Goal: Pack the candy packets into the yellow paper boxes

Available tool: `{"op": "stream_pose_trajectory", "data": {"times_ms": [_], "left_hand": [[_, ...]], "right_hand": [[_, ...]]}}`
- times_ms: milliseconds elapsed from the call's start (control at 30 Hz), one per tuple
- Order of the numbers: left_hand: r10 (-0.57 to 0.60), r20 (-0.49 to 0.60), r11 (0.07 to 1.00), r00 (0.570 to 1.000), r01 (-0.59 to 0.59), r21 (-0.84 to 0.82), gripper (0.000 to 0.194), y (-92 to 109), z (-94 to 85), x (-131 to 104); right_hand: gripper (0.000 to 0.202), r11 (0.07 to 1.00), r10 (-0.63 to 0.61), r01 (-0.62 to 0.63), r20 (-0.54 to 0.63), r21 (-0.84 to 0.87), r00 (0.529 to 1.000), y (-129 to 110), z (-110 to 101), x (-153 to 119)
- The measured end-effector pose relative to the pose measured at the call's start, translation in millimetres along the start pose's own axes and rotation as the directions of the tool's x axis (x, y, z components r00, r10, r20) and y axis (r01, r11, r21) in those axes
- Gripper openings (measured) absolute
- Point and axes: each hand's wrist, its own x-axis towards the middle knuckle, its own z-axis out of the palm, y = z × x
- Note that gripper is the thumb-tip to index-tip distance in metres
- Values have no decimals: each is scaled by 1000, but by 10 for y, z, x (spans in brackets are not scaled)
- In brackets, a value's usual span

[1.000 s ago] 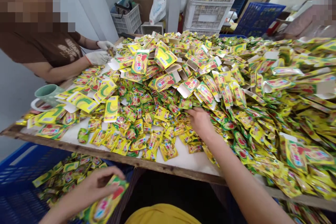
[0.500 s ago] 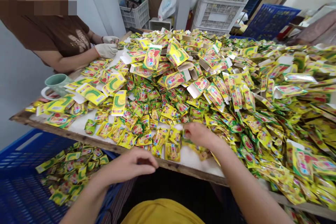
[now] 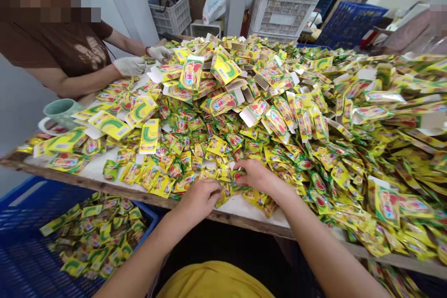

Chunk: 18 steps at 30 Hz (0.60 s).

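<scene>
My left hand point(image 3: 200, 199) is at the near edge of the table, its fingers curled down on a small yellow packet point(image 3: 223, 195). Just to its right, my right hand point(image 3: 256, 176) has thumb and fingers around a small green packet point(image 3: 236, 176) with a red fruit print. More yellow packets point(image 3: 161, 184) lie left of my hands, and a loose heap of green and yellow packets point(image 3: 209, 125) rises behind them. Small yellow cartons point(image 3: 150, 136), several with open flaps, lie on and beside the heap.
A blue crate point(image 3: 21, 223) at lower left holds filled cartons point(image 3: 101, 228). A green mug point(image 3: 63, 111) stands at the table's left corner. Across the table, a co-worker's gloved hands point(image 3: 131, 66) handle packets. White crates point(image 3: 284, 14) are stacked behind. A wooden rim point(image 3: 240, 224) edges the table.
My left hand has moved up and right from the table edge onto the packets. My right hand has shifted slightly, now around a green packet. The co-worker's hands have moved apart.
</scene>
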Motion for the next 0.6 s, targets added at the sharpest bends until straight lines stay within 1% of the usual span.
{"op": "stream_pose_trajectory", "data": {"times_ms": [67,133,200,267,333,367,400,433,467,500,533,567,600], "left_hand": [[-11,10,1000,1000,11,16,22,-1,0,16],[-11,18,999,1000,11,45,23,-6,27,42],[9,19,997,1000,-10,73,23,-19,57,67],[38,32,995,999,-41,94,21,-33,55,101],[57,65,993,996,-63,98,17,-25,-13,168],[69,64,994,996,-74,84,16,0,-74,222],[85,35,994,996,-87,61,15,42,-150,296],[104,-30,994,994,-103,33,16,103,-234,391],[123,-129,992,984,-123,10,16,179,-320,508],[146,-249,989,957,-150,1,16,267,-399,648],[172,-367,983,914,-181,12,15,360,-465,808],[198,-468,978,862,-205,36,13,453,-511,982],[208,-545,975,812,-214,54,17,540,-535,1164]], "right_hand": [[31,999,21,-21,-1,-36,1000,-5,91,94],[30,997,23,-24,-14,-78,1000,-19,137,108],[30,992,22,-27,-43,-126,999,-63,152,50],[35,985,32,-43,-69,-170,997,-133,165,-39],[43,977,58,-72,-76,-198,995,-206,189,-121],[45,975,72,-85,-73,-206,995,-237,204,-156],[44,974,79,-91,-68,-209,995,-263,219,-190],[39,974,78,-90,-65,-210,995,-283,236,-228],[33,973,71,-82,-62,-214,996,-297,259,-271],[27,976,43,-57,-69,-212,997,-306,290,-322],[21,980,0,-17,-88,-198,996,-309,332,-381],[18,984,-46,25,-118,-174,992,-306,387,-445],[16,988,-85,62,-161,-143,983,-298,453,-511]]}}
